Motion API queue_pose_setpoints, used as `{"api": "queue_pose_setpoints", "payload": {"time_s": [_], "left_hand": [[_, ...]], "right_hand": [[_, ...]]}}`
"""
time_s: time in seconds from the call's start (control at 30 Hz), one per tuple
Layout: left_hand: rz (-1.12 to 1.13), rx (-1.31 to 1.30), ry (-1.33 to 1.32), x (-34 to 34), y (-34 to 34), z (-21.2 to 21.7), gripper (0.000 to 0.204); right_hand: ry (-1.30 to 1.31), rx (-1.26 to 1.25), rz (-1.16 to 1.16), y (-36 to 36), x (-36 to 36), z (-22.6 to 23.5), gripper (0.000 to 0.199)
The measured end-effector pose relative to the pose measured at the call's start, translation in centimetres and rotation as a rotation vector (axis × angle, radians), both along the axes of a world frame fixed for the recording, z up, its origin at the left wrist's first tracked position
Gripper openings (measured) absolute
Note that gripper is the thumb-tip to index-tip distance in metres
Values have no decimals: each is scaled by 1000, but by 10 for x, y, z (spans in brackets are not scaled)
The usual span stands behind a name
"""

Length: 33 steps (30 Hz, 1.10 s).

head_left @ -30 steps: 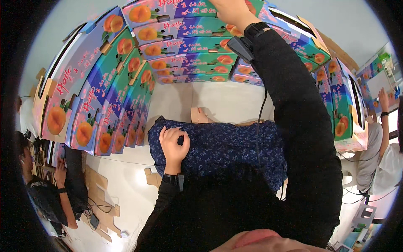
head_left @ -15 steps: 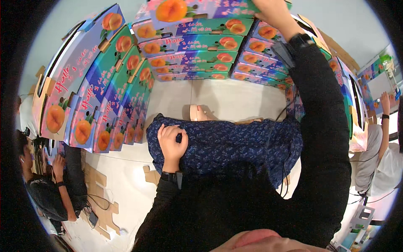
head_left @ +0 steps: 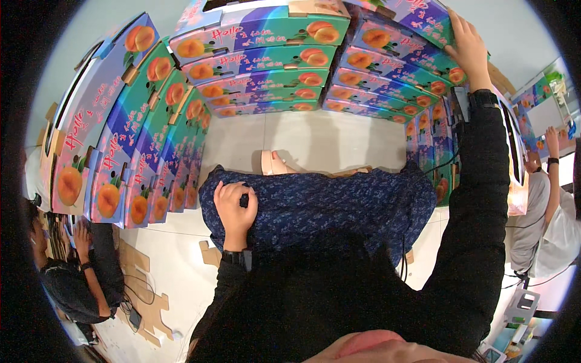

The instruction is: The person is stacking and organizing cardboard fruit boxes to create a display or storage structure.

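Observation:
My right hand is raised to the upper right and rests flat, fingers spread, on the top colourful fruit carton of the right-hand stack. My left hand is curled into a fist against my dark blue patterned skirt, gripping the cloth. Both arms wear black sleeves, and each wrist carries a black band. Stacks of purple, blue and green cartons printed with orange fruit ring me in front and on both sides. A sandalled foot shows below on the pale floor.
A tall carton stack leans at my left. Flat cardboard pieces lie on the floor at lower left. A seated person in black is at the left edge; another person in grey reaches up at the right.
My right hand has slid rightward along the top of the carton stack, from the centre to the upper right. My left hand stays on the skirt. The view has tilted slightly.

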<state>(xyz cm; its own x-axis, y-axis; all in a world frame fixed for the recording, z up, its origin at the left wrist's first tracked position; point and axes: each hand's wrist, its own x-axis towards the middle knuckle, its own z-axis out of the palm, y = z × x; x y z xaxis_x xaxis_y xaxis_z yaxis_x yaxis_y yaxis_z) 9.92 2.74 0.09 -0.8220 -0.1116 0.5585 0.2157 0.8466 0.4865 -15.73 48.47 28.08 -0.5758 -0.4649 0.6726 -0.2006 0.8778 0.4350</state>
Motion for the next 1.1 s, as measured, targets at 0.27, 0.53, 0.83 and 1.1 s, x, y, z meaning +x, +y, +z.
{"api": "queue_pose_setpoints", "payload": {"time_s": [0.27,0.53,0.83,1.1], "left_hand": [[-4,14,-14,-1,1,1,6],[5,-2,-24,-2,2,4,5],[20,10,-23,-3,2,4,5],[37,-8,-53,-6,6,6,4]], "right_hand": [[44,26,33,22,-9,-7,89],[35,189,-60,-20,22,31,82],[80,174,-61,47,-18,53,74],[65,181,-268,103,-49,-32,83]]}}
